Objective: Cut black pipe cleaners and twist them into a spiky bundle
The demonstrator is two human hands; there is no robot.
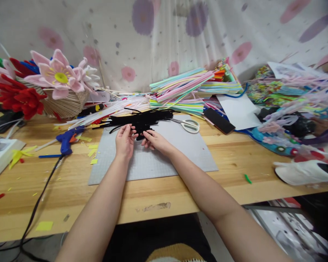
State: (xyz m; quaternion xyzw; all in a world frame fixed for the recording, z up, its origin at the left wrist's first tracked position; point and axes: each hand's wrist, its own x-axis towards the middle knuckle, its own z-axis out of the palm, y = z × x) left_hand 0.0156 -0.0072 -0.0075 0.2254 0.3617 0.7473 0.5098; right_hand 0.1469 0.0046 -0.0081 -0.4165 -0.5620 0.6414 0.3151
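My left hand (125,141) and my right hand (156,141) are close together over the grey cutting mat (177,160). Thumb and fingers of both are pinched around black fuzzy pipe cleaners (140,128), whose exact shape between the fingertips is hard to make out. Just behind them lies a pile of loose black pipe cleaners (150,115) across the back of the mat. White-handled scissors (190,126) rest to the right of that pile, their blades pointing toward it.
On the left are a blue glue gun (67,140), yellow scraps (44,226), a power strip (2,156) and fuzzy flowers (60,77). Pastel pipe cleaner bundles (183,85) lie behind. To the right are a black phone (219,120), white paper (239,111) and a white roll (306,172).
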